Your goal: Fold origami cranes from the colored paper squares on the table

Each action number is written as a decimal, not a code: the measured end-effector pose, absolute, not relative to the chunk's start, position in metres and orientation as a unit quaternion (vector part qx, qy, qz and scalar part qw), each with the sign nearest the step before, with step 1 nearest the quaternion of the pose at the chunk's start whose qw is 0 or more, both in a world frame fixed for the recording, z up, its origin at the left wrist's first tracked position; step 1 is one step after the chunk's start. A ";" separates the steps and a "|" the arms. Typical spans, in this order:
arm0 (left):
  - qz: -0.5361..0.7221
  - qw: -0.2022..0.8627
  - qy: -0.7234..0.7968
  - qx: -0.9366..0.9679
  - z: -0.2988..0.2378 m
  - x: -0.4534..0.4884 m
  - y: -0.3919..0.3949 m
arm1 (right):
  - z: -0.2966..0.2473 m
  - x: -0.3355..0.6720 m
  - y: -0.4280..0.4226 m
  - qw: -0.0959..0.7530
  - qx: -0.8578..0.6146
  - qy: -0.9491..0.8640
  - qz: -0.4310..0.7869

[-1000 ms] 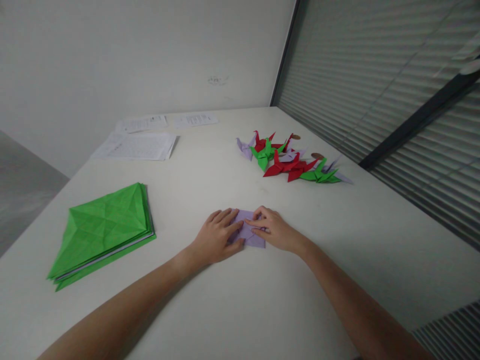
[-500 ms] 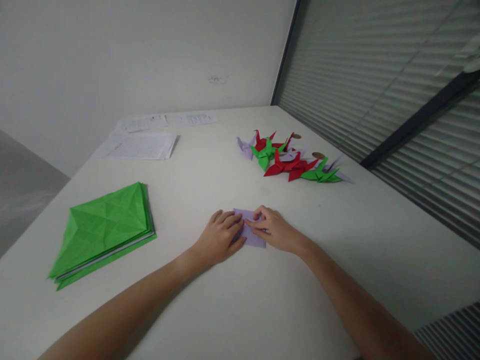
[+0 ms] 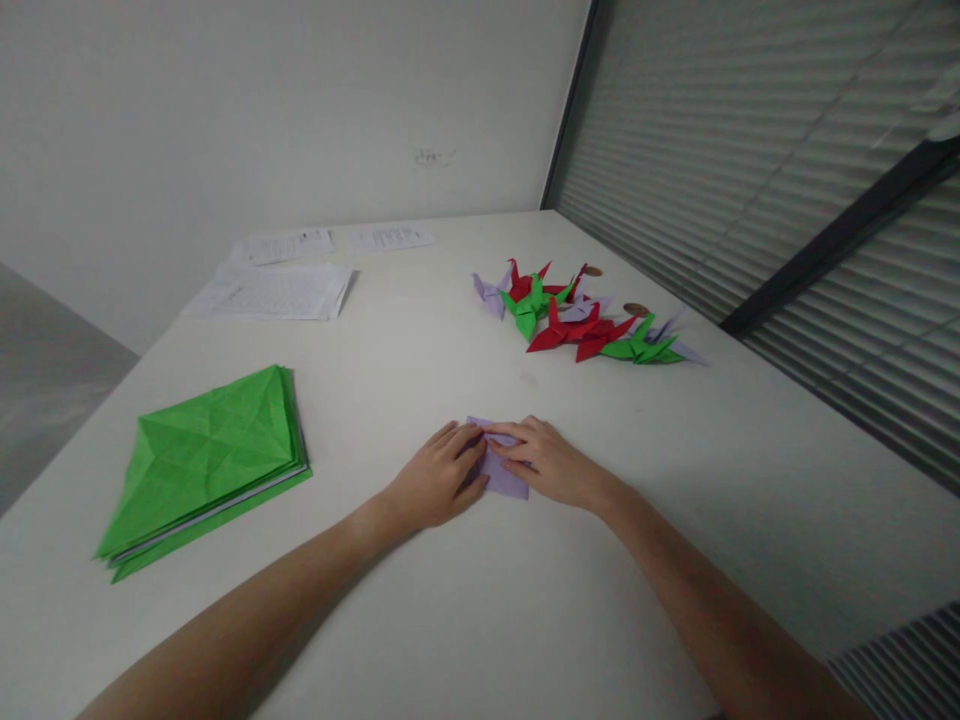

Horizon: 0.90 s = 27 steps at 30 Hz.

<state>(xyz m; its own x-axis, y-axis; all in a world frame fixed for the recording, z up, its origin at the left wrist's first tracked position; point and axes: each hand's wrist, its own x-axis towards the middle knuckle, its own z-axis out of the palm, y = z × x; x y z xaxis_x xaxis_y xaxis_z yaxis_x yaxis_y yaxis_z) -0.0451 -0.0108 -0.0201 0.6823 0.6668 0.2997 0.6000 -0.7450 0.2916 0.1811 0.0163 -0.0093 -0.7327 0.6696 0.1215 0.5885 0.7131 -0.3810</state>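
Note:
A small folded piece of purple origami paper [image 3: 504, 480] lies on the white table in front of me, partly covered by both hands. My left hand [image 3: 439, 478] rests palm down over its left side, fingers spread and pressing it to the table. From the right, my right hand [image 3: 553, 462] reaches across the paper with index and middle fingers stretched out. Those fingertips touch the sheet close to the fingers of my left hand. Details of the folds under the fingers are hidden.
To the left lies a stack of creased green paper [image 3: 214, 440] with a purple layer. Several folded paper cranes, among them a green one [image 3: 529, 306] and a red one [image 3: 562, 328], sit at the right back. Printed sheets [image 3: 281, 292] lie far left. Window blinds [image 3: 750, 150] border the right side.
My right hand's fingers have straightened and slid slightly up and left over the purple paper. The paper has turned very slightly. My left hand has barely moved.

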 end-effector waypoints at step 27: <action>0.184 0.056 0.393 0.899 -0.016 -0.045 -0.015 | -0.007 0.182 0.015 0.127 -0.349 -0.913 0.170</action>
